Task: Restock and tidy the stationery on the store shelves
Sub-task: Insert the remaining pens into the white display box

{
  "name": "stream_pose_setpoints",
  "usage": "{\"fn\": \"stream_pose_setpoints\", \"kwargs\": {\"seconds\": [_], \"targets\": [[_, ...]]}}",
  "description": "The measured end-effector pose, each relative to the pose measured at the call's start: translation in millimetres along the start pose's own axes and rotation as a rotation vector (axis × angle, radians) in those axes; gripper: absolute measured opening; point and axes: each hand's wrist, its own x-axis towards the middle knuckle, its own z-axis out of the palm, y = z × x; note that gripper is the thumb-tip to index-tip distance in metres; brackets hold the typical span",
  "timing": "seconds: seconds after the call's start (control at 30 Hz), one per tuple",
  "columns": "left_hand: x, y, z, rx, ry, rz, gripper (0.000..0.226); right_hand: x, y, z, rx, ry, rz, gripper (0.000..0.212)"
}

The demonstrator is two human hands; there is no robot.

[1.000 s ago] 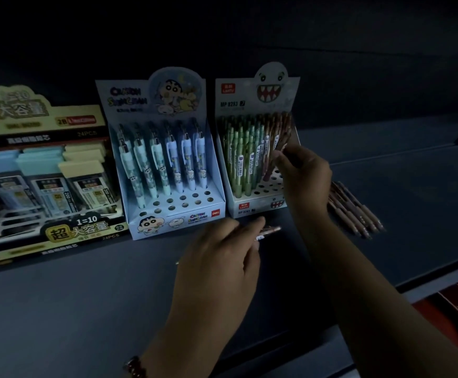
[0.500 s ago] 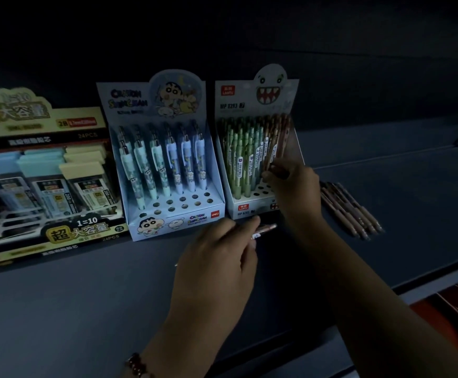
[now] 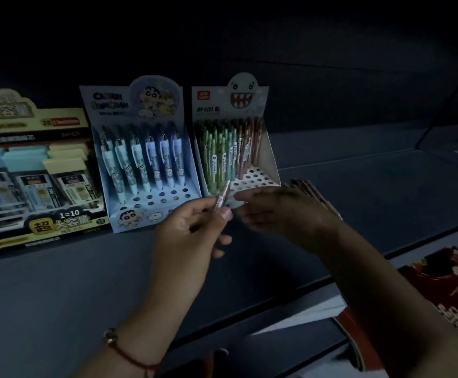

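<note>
**Monster pencil box partly filled, loose stock still on the shelf**

A single pencil [image 3: 222, 197] is pinched between the thumb and fingers of the left hand [image 3: 192, 230], its tip raised toward the front of the monster display box [image 3: 272, 170]. The right hand [image 3: 279, 211] is held just beside it, fingers loosely extended toward the pencil; nothing can be seen in its grip, though motion blur makes this hard to confirm.

The back rows of the monster display box are seen to be filled with green, teal and brown pencils, while several holes in its front rows are left open. A small pile of loose brown pencils [image 3: 323, 199] is lying on the shelf [image 3: 58, 282] just behind the right hand, to the right of the box. The task is therefore judged to be well under way but unfinished: the held pencil is not yet seated, and the pile has yet to be slotted in.

The cartoon pen display [image 3: 140, 165] next to it is likewise only stocked at the back, with empty holes in front. The lead refill box [image 3: 31, 170] at far left appears stocked.
</note>
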Motion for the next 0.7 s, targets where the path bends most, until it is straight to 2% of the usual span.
{"fn": "stream_pose_setpoints", "kwargs": {"seconds": [0.07, 0.13, 0.23, 0.33, 0.4, 0.53, 0.63, 0.7], "targets": [[-4, 1, 4, -0.038, -0.016, -0.056, 0.014, -13, -8, 5, 0.006, -0.094, -0.011, 0.026], [-6, -2, 8, -0.081, -0.038, -0.111, 0.015, -23, -11, 10, -0.003, -0.115, -0.083, 0.024], [-7, -6, 15, -0.180, -0.080, -0.224, 0.020, -29, -6, 12, -0.067, -0.037, -0.174, 0.017], [-7, -5, 20, -0.322, -0.146, -0.372, 0.024, -31, -3, 8, -0.040, 0.094, -0.187, 0.012], [-8, -5, 21, -0.350, -0.188, -0.410, 0.019, -31, -3, 2, -0.016, 0.170, -0.173, 0.011], [-9, -11, 20, -0.162, -0.191, -0.308, 0.018, -30, 0, -5, 0.075, 0.215, -0.154, 0.014], [-9, -15, 23, -0.045, -0.087, -0.138, 0.018, -26, 2, -1, 0.082, 0.180, -0.125, 0.008], [-7, -14, 26, 0.034, -0.048, 0.005, 0.016, -20, 5, 5, 0.092, 0.128, -0.154, 0.013]]}}
